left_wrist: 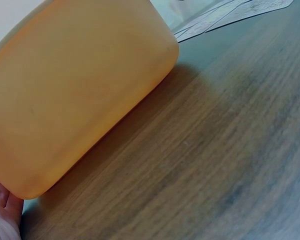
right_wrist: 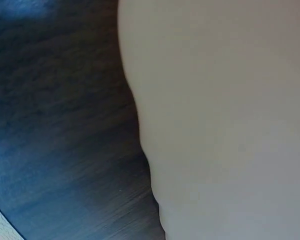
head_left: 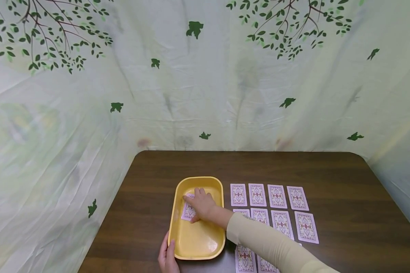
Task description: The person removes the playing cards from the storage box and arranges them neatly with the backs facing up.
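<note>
A yellow tray (head_left: 199, 248) stands on the wooden table, left of the rows of cards. My left hand (head_left: 168, 256) grips its near left corner, with the thumb up at the rim and the fingers along the outside wall. In the left wrist view, part of that hand (left_wrist: 2, 210) shows beside the tray wall (left_wrist: 85, 85). Inside the tray lies a patterned playing card (head_left: 188, 212), back up. My right hand (head_left: 205, 206) reaches over it with spread fingers, the index finger and thumb touching the card; its right part is hidden under the hand.
Right of the tray, playing cards (head_left: 277, 196) lie back up in rows on the brown table (head_left: 348, 189). My right sleeve (head_left: 266, 239) crosses over the nearer rows and hides some of them. A leaf-printed cloth (head_left: 225, 87) hangs behind the table.
</note>
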### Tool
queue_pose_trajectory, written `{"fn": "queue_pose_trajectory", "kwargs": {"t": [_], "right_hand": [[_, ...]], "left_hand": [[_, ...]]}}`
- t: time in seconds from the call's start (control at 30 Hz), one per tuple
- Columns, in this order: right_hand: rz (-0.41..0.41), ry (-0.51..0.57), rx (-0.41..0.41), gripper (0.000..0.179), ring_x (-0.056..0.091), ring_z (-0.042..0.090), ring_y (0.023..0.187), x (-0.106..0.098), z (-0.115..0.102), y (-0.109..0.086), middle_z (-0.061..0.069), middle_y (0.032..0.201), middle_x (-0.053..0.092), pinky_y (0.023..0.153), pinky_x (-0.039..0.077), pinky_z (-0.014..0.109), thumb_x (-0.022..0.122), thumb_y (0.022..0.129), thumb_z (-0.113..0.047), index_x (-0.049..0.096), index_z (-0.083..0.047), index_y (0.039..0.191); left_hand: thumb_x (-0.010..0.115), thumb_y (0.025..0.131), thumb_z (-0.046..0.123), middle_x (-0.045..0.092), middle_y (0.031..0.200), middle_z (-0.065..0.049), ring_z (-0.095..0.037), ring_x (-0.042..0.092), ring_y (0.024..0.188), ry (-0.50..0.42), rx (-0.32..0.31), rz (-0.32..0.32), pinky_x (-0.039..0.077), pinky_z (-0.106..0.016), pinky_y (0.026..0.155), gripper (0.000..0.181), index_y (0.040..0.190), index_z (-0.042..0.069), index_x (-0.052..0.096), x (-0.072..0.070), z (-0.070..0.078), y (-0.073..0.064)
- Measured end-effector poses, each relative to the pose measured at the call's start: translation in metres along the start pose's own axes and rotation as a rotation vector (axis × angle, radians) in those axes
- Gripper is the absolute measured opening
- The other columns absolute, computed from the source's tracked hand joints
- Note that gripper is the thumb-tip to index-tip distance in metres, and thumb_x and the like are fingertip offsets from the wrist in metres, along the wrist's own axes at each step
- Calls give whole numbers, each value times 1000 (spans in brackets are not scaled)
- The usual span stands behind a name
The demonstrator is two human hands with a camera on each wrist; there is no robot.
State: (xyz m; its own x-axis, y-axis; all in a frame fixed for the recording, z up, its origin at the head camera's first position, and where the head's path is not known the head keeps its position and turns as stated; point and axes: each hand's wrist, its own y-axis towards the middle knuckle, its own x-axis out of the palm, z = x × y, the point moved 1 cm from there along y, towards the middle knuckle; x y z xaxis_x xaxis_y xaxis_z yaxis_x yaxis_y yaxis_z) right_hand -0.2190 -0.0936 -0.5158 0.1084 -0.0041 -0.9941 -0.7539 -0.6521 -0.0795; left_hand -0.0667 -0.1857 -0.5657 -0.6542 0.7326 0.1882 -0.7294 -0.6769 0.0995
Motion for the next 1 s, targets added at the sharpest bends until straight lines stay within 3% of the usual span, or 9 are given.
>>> {"fn": "queue_pose_trajectory", "kwargs": {"t": [0.33, 0.6, 0.83, 1.0], "right_hand": [[3, -30, -19, 83, 39, 20, 91, -1, 0, 0, 7, 104, 44, 59, 43, 27, 76, 58, -55, 50, -31, 133], [9, -4, -38, 77, 41, 19, 88, 1, 1, 0, 7, 101, 44, 60, 45, 24, 77, 59, -53, 54, -25, 126], [50, 84, -92, 74, 43, 20, 86, -2, 3, -3, 8, 100, 44, 61, 45, 24, 80, 59, -51, 52, -19, 120], [46, 64, -119, 73, 44, 19, 85, 1, 3, -4, 6, 99, 43, 60, 44, 23, 76, 61, -58, 49, -20, 118]], "left_hand": [[48, 94, 3, 58, 103, 16, 3, 53, 95, 28, -31, 19, 41, -11, 79, 37, 121, -21, 43, 1, 1, 0], [47, 94, 3, 58, 103, 16, 2, 53, 95, 19, -21, 9, 42, -12, 79, 37, 121, -22, 43, 1, 1, 0], [47, 94, 2, 59, 103, 16, 1, 54, 95, -13, 26, -11, 42, -12, 79, 37, 119, -24, 42, 0, -1, 1], [46, 93, 1, 61, 105, 14, -1, 56, 96, -101, 74, -52, 43, -12, 80, 31, 120, -14, 52, -2, -4, 1]]}}
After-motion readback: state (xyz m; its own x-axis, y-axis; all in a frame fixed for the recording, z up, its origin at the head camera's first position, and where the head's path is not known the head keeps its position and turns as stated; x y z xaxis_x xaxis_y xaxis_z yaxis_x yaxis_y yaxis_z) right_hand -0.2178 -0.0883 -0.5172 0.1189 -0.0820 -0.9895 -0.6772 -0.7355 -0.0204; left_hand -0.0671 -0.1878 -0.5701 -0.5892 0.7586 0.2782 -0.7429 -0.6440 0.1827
